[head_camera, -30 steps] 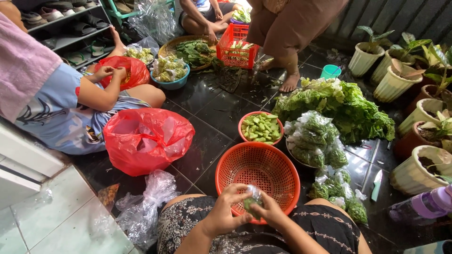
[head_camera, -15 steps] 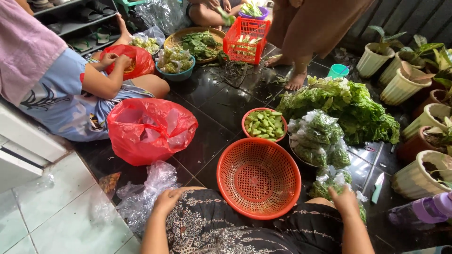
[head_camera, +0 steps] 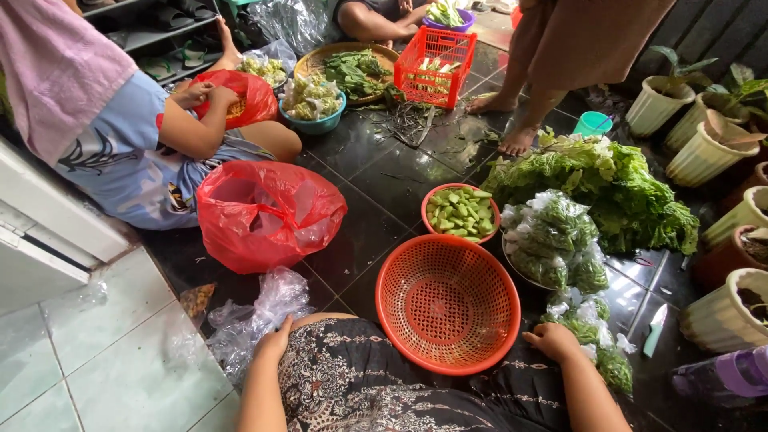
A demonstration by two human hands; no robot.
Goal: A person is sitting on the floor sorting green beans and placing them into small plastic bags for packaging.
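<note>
Bagged greens (head_camera: 588,332) under right hand (head_camera: 552,340), fingers curled on them. Left hand (head_camera: 274,342) resting loosely on clear plastic bags (head_camera: 256,316), left of orange basket (head_camera: 448,302).

Soft, even daylight fills the scene — bright enough that colours read strongly and no hard shadow falls anywhere. The glossy black floor tiles (head_camera: 376,172) throw back pale glare, strongest toward three o'clock beside the heap of leafy green lettuce (head_camera: 616,188). The translucent red plastic bag (head_camera: 268,212) glows where light passes through it, with white glints on its creases. Focus is sharp across the middle — the mesh of the round orange plastic basket (head_camera: 448,304) is crisp. Toward the edges, at nine and four o'clock, lines bow slightly and detail softens.
</note>
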